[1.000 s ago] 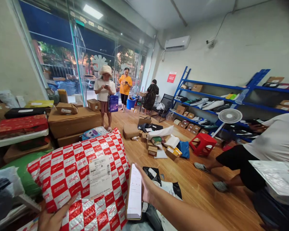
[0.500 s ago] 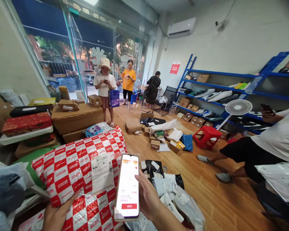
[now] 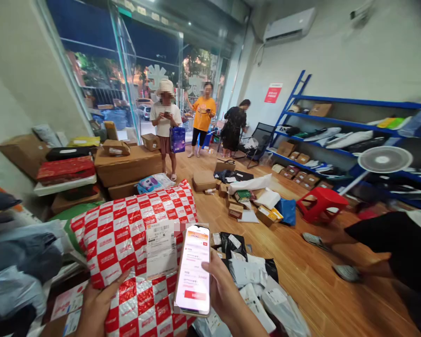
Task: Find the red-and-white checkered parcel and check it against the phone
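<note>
A big plastic parcel (image 3: 112, 234) in a red and white checked pattern fills the space before me, with a white shipping label (image 3: 158, 262) on its face. My left hand (image 3: 103, 299) is wrapped round its near left side, thumb on top; the other fingers are hidden. In my right hand (image 3: 220, 285) is a smartphone (image 3: 193, 274), upright over the parcel's right part beside the label. Its lit screen shows lines of text and a red button near the bottom. The phone's thumb side is at its right edge, fingers behind it out of sight.
Grey bags (image 3: 17, 285) lie at left, by stacked boxes (image 3: 126, 164). Mailing bags (image 3: 249, 281) and mixed parcels (image 3: 243, 196) cover parts of the floor. A red stool (image 3: 321, 203), a fan (image 3: 384, 159) and a person's legs (image 3: 368, 238) are at right. Several people stand farther back.
The view has turned left, so the room appears shifted right. More text lines now show on the phone screen. The person at right is now largely out of frame. Both hands keep their holds.
</note>
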A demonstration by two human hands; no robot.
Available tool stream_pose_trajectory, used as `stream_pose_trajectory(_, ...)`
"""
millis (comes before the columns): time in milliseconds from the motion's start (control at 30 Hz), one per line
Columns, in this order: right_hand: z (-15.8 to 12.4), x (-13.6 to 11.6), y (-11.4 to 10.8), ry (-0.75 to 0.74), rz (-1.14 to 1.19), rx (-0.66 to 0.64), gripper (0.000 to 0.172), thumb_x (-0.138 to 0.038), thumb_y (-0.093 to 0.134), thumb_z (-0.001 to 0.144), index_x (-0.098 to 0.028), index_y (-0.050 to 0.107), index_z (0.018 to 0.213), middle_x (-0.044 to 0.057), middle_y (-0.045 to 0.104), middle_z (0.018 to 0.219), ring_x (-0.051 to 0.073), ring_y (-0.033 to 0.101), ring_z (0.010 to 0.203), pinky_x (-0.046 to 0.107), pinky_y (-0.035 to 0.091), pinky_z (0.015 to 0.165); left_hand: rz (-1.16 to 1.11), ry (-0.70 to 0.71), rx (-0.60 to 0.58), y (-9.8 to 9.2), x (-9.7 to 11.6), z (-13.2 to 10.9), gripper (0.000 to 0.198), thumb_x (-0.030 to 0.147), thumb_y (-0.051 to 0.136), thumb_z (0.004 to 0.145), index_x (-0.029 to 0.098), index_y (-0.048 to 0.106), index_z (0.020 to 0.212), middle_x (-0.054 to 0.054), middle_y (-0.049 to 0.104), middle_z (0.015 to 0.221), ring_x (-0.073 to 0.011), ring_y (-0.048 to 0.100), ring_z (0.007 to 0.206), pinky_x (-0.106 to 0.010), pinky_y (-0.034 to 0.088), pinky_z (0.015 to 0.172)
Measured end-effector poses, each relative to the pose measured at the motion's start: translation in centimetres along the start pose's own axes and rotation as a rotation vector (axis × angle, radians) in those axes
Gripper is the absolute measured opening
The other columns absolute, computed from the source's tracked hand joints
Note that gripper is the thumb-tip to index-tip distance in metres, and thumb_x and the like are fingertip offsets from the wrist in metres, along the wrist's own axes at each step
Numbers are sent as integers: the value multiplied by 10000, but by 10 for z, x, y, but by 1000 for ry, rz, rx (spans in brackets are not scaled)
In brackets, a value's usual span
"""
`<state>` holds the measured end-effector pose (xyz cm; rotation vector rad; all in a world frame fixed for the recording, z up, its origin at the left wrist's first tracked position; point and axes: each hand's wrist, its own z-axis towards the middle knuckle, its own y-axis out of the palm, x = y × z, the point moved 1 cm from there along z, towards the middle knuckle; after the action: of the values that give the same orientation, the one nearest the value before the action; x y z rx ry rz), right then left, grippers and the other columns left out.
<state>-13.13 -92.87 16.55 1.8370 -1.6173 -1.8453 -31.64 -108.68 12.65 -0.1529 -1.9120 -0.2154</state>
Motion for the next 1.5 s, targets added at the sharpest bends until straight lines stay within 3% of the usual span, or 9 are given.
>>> stream_pose_trajectory(67,-5,-3,-2,68,31,-69,668,-201,728,572,-219,465,1185,79,700,1050,260,666,901,402,484,816,-40,-3,-17,1,0,0,701,272,848,326,192,646,992,-6,717,720,-312,660,866,-373,549,768)
stream_pose_trajectory(200,-14,-9,-2,117,113,-185,985,-147,731,546,-247,215,1379,120,611,1242,285,611,1064,425,454,902,-115,-33,-24,3,4,-3,721,268,843,360,189,633,1045,-12,727,731,-304,677,806,-362,565,708)
stream_pose_trajectory(367,-18,-10,3,116,-8,-202,1199,-159,789,522,-220,-9,1414,154,629,1205,281,616,1055,416,463,884,-188,-90,42,5,12,-9,797,195,830,296,198,624,1066,4,720,675,-318,681,740,-360,576,625)
stream_pose_trajectory(500,-18,-9,6,107,-28,-185,1216,-186,810,514,-217,-7,1413,125,658,1158,257,636,994,382,487,829,-213,-94,47,9,18,-13,769,162,817,296,205,628,1041,10,720,674,-322,678,801,-358,579,652)
stream_pose_trajectory(733,-20,-11,10,68,-20,-143,1282,-212,828,494,-282,-52,1424,87,591,1274,263,603,1069,372,482,847,-208,-131,60,14,24,-14,762,132,813,240,177,657,984,-15,714,647,-364,672,792,-417,581,658)
stream_pose_trajectory(900,-19,-12,8,82,-43,-167,1233,-223,824,509,-226,2,1428,133,552,1313,288,571,1123,394,457,895,-202,-144,47,16,23,-14,753,147,820,251,190,654,984,-22,724,696,-359,673,793,-430,579,679)
stream_pose_trajectory(1100,-21,-13,10,69,-47,-168,1279,-223,823,507,-225,-73,1420,138,562,1299,287,596,1080,390,476,841,-210,-146,50,17,18,-12,802,161,827,276,227,631,1050,-1,732,748,-330,674,817,-399,579,694)
stream_pose_trajectory(1500,-20,-11,6,53,-64,-170,1183,-209,816,521,-234,60,1430,120,546,1323,287,560,1136,380,457,880,-221,-145,8,18,19,-14,794,168,833,299,215,634,1066,-3,734,741,-320,677,824,-379,578,717)
